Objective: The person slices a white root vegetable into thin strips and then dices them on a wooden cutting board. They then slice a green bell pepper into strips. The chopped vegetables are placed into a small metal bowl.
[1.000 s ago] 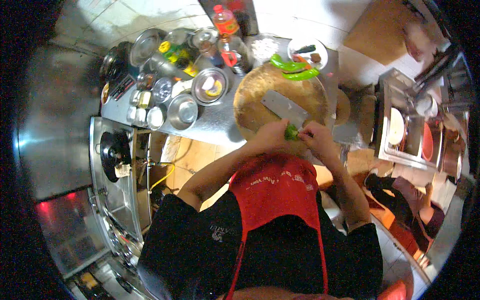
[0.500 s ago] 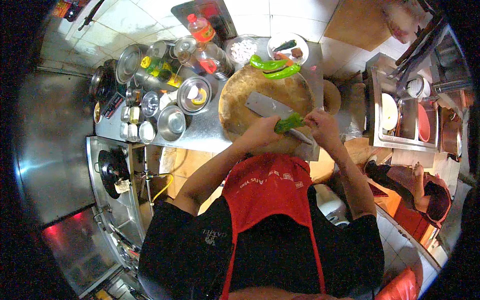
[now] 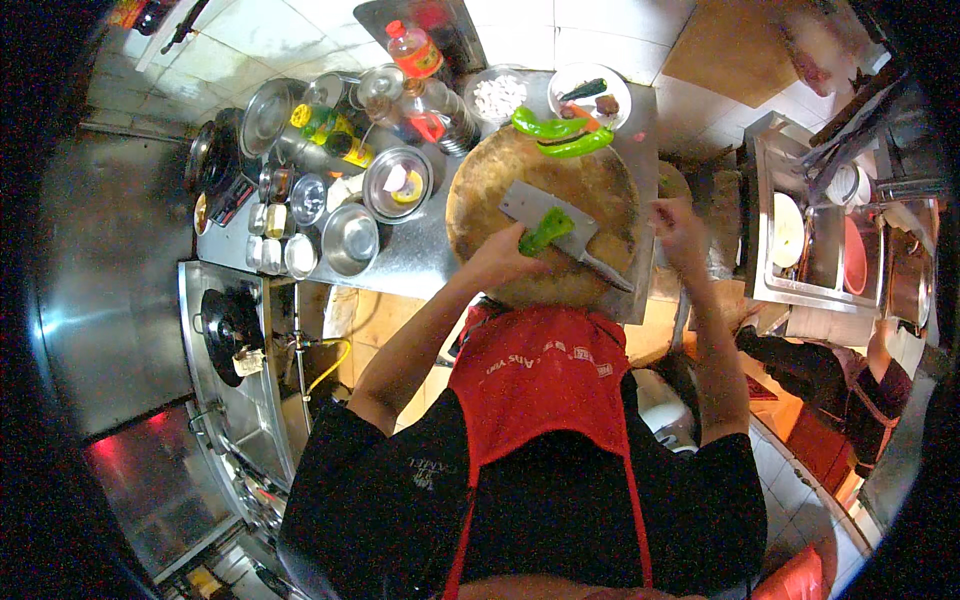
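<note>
My left hand is closed on a piece of green pepper over the round wooden chopping board. Beneath the pepper a cleaver lies flat on the board, its handle pointing to the near right. My right hand is off to the right, beyond the counter's edge. Its fingers are drawn together and slightly blurred; whatever they hold cannot be made out. At the board's far edge rest two long green peppers and an orange-red one.
A plate with dark pieces and a bowl of white chunks stand behind the board. Bottles, metal bowls and small jars crowd the left counter. A sink is at right; another person is near it.
My right hand has left the pepper and moved right, past the counter edge. The left hand keeps the pepper and has shifted slightly left, over the cleaver blade.
</note>
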A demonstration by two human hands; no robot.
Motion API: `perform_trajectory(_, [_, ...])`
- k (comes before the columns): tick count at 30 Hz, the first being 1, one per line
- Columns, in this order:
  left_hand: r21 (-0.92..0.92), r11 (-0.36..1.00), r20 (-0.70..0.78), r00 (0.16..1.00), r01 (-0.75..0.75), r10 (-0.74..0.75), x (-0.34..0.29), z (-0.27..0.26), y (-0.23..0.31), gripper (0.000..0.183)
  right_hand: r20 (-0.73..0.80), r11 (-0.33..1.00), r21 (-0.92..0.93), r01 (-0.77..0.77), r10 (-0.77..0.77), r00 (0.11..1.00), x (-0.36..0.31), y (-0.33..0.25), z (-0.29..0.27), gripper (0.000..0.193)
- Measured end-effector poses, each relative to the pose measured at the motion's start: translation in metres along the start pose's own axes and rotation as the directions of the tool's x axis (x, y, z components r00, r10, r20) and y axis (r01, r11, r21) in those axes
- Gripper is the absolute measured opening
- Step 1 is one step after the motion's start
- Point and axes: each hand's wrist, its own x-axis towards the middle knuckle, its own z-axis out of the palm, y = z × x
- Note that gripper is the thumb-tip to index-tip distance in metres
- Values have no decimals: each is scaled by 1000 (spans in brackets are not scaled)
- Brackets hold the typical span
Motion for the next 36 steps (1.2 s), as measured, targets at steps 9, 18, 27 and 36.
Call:
perform_trajectory(9, [158,986,-45,998,56,-50,-14,3,13,59,177,996,13,91,-92,980,-10,-108,87,24])
perform_trajectory(18, [-64,995,20,997,-78,79,-23,35,-20,60,-176,918,234,-320,363,915,-10,-47,53,29])
perform_trajectory(27, [-582,810,80,996,73,-32,-26,-11,-47,56,170,992,14,-129,124,978,-33,22,30,34])
perform_trajectory(36, [-255,933,-276,944,-254,182,-31,-22,-39,47,243,971,-218,93,-38,969,-69,-59,107,28])
